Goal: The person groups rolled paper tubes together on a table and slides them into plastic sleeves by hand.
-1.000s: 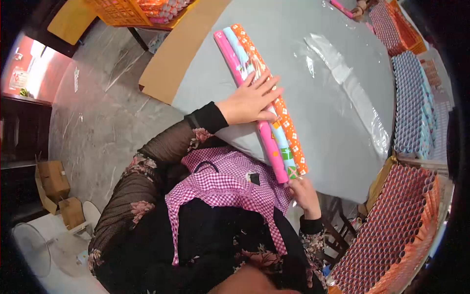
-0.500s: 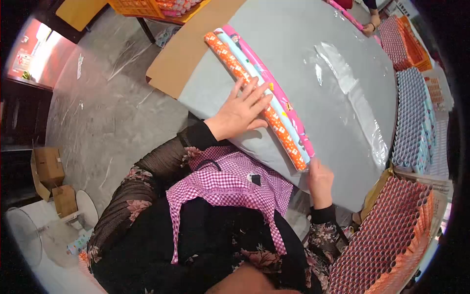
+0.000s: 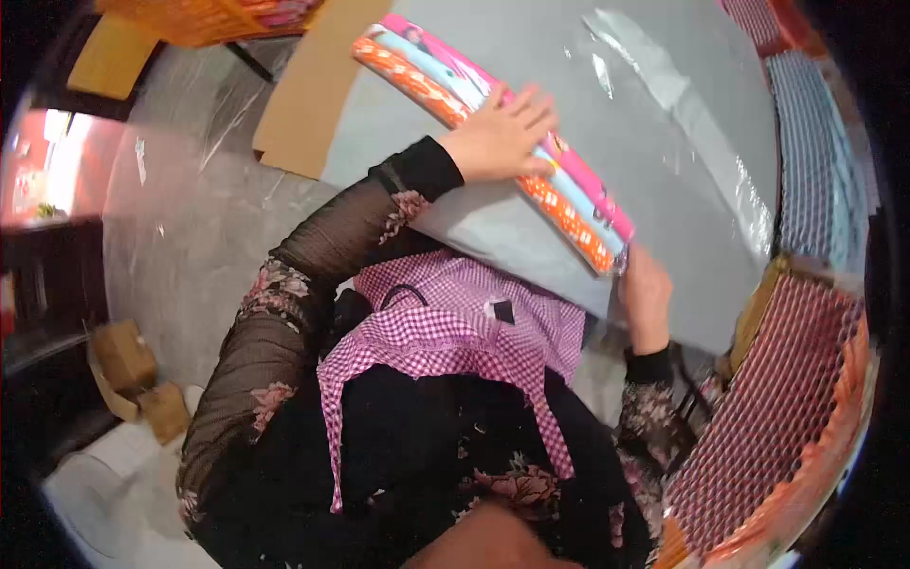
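Three long printed paper rolls lie side by side at a slant on the grey table: an orange roll (image 3: pixel 569 220), a light blue roll (image 3: pixel 590 211) and a pink roll (image 3: pixel 592 182). My left hand (image 3: pixel 502 135) rests across the middle of them, palm down with fingers stretched out and slightly blurred. At the rolls' near right end, my right hand (image 3: pixel 647 296) is closed, its fingertips beside a shiny bit of clear plastic (image 3: pixel 621 260). Motion blur hides what those fingers pinch.
The grey plastic-covered table (image 3: pixel 682 204) has a cardboard sheet (image 3: pixel 296 104) along its left edge. A strip of clear film (image 3: pixel 706 142) lies to the right. Stacks of red-patterned rolls (image 3: pixel 768 408) and blue rolls (image 3: pixel 810 161) stand at the right. An orange crate (image 3: pixel 190 19) is at upper left.
The view has shifted. The rolls now lie closer together, and my left hand reaches further over them towards the pink one. Another person's hand at the far side has left the view.
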Tool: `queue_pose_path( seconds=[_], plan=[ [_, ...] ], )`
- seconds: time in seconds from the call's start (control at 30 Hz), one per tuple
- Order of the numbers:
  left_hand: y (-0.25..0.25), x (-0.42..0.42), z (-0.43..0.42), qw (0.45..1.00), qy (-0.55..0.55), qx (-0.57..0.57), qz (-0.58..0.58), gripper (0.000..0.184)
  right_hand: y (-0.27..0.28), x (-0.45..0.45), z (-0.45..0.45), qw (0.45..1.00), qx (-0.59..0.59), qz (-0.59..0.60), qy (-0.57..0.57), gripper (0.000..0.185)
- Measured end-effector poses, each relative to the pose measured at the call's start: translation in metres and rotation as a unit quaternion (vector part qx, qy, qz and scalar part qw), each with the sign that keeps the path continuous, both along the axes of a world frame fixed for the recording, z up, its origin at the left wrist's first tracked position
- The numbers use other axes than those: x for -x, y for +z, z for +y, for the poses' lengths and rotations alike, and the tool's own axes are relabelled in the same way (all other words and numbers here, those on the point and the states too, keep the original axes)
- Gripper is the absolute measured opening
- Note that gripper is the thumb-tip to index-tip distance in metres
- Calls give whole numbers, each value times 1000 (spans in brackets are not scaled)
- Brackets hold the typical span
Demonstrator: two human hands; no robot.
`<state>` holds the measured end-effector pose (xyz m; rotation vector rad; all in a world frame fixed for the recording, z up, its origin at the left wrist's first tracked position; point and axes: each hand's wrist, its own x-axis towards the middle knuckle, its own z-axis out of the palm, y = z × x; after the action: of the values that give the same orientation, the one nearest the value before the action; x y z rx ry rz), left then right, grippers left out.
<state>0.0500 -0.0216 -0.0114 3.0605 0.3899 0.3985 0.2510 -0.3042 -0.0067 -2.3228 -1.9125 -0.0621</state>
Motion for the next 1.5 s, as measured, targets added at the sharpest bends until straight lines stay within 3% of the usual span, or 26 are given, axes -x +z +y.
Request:
queue_pose_path(
  seconds=[0.37,0.5,0.57,0.6,0.7,0.77,0.83,0.9,1.0,1.13,1.43,1.5],
  plan=[
    [13,5,-5,999,-19,-43,-11,76,6,-1,-6,993,-72,93,-29,31],
    [26,5,-12,999,6,-33,41,76,21,-10,-26,979,-73,188,-43,42],
    [27,3,-12,999,18,-33,38,76,49,-13,-35,960,-18,265,-92,45],
    [27,3,-10,999,5,-48,17,73,60,-14,-41,950,-70,290,-95,43],
    [33,3,-13,998,13,-45,32,74,75,-12,-57,896,-176,381,-145,34],
    [36,3,-13,999,-7,-42,32,75,79,-1,-54,769,-277,534,-216,27],
    [37,4,-16,999,6,-28,27,77,78,10,-38,746,-234,564,-265,16],
    [41,6,-20,999,10,-20,43,79,61,18,-21,792,-208,539,-197,14],
    [39,9,-26,998,43,-10,51,83,49,31,-6,813,-163,497,-256,13],
    [40,16,-34,996,70,4,63,85,37,36,3,795,-154,500,-307,16],
    [37,19,-40,995,83,9,61,87,30,36,19,783,-154,522,-301,16],
    [41,17,-39,995,86,11,53,87,26,33,19,759,-189,558,-276,16]
  ],
)
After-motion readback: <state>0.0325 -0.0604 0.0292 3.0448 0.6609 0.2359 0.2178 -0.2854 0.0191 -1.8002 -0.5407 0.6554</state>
